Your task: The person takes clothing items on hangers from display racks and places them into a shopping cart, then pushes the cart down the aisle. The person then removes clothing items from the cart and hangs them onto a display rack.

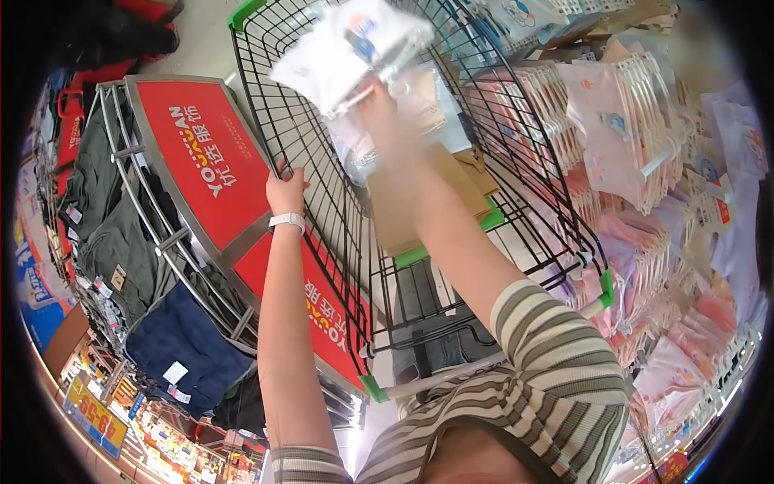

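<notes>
A black wire shopping cart with green corners stands in front of me. My left hand is closed on its left rim, a pale watch band on the wrist. Inside the cart, my right hand, smeared by motion, is at a white printed garment on a hanger and appears to hold it. Beneath that hand lie more light garments in plastic and a brown cardboard box.
On the left is a rack with red sign panels, dark green clothes and navy shorts. Pale pink and white garments hang in dense rows on the right, beside the cart. A metal hook sticks out there.
</notes>
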### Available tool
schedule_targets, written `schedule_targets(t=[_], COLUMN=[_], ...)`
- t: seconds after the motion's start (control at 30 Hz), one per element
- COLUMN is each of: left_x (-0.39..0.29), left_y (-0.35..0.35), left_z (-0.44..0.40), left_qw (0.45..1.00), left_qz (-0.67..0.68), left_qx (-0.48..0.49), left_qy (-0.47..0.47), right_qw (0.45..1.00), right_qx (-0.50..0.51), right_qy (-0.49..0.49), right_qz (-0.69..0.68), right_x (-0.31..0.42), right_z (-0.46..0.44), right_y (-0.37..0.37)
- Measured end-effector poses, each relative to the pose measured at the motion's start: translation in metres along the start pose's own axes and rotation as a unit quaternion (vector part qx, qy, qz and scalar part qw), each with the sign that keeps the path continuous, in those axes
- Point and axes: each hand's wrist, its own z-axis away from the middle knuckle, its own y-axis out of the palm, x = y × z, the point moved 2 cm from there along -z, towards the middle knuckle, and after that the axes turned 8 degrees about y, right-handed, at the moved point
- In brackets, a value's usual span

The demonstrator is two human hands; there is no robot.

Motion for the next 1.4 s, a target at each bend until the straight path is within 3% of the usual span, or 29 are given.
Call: schedule_targets(t=[0.07,0.1,0.17,0.23,0.33,0.43,0.47,0.5,0.53,0.6,0.67,0.73,0.8,0.87,0.93,1.0,1.07,1.1,1.17,1.27,1.4], left_x=[-0.007,-0.007,-0.004,-0.003,-0.002,-0.004,-0.005,0.002,0.010,0.006,0.003,0.002,0.004,0.006,0.001,0.007,0.009,0.008,0.010,0.005,0.004], left_y=[0.001,0.001,0.003,0.003,0.003,0.006,0.005,0.005,0.007,0.009,0.011,0.010,0.011,0.012,0.012,0.010,0.011,0.011,0.011,0.010,0.007], left_z=[0.006,0.007,0.003,0.005,0.001,0.000,-0.002,-0.006,-0.010,-0.010,-0.011,-0.013,-0.014,-0.015,-0.013,-0.016,-0.016,-0.015,-0.015,-0.010,-0.009], left_qw=[1.000,1.000,0.999,0.998,0.999,0.998,0.999,0.999,0.999,0.997,0.998,0.999,0.999,0.999,0.999,0.999,0.998,0.998,0.998,0.997,0.999], left_qz=[0.013,0.006,0.042,0.050,0.029,0.050,0.040,0.032,0.051,0.077,0.059,0.029,0.031,0.014,0.015,0.035,0.056,0.058,0.055,0.064,0.039], left_qx=[0.010,0.011,0.012,0.015,0.019,0.016,0.015,0.021,0.011,0.013,0.012,0.023,0.026,0.033,0.038,0.036,0.035,0.035,0.030,0.027,0.030], left_qy=[-0.009,-0.009,-0.009,-0.020,-0.014,-0.022,-0.024,-0.014,-0.015,-0.021,-0.017,-0.009,-0.006,-0.006,-0.006,-0.011,-0.017,-0.015,-0.008,-0.021,-0.021], right_qw=[0.960,0.897,0.718,0.582,0.506,0.493,0.538,0.668,0.752,0.628,0.623,0.621,0.634,0.662,0.751,0.625,0.523,0.523,0.414,0.459,0.475], right_qx=[-0.019,-0.005,0.025,0.054,0.089,0.104,0.106,0.081,0.048,0.211,0.241,0.137,0.169,0.050,-0.118,-0.173,-0.232,-0.235,-0.227,-0.248,-0.266], right_qy=[-0.079,-0.145,-0.316,-0.436,-0.516,-0.567,-0.515,-0.289,-0.042,-0.063,-0.005,0.015,-0.162,-0.241,-0.252,-0.438,-0.522,-0.522,-0.480,-0.438,-0.428], right_qz=[0.267,0.417,0.620,0.684,0.685,0.651,0.658,0.681,0.656,0.746,0.744,0.772,0.737,0.708,0.599,0.623,0.632,0.631,0.739,0.732,0.721], right_x=[-0.023,-0.030,-0.018,0.000,0.018,0.030,0.022,0.005,-0.009,0.036,0.090,0.173,0.242,0.295,0.340,0.387,0.417,0.426,0.432,0.437,0.442], right_z=[0.002,0.005,0.028,0.049,0.061,0.051,0.038,0.039,0.052,0.092,0.132,0.209,0.255,0.293,0.325,0.336,0.338,0.336,0.327,0.305,0.294], right_y=[-0.042,-0.050,-0.026,0.007,0.030,0.005,-0.035,-0.089,-0.144,-0.159,-0.158,-0.090,-0.073,-0.064,-0.079,-0.103,-0.105,-0.100,-0.086,-0.093,-0.098])
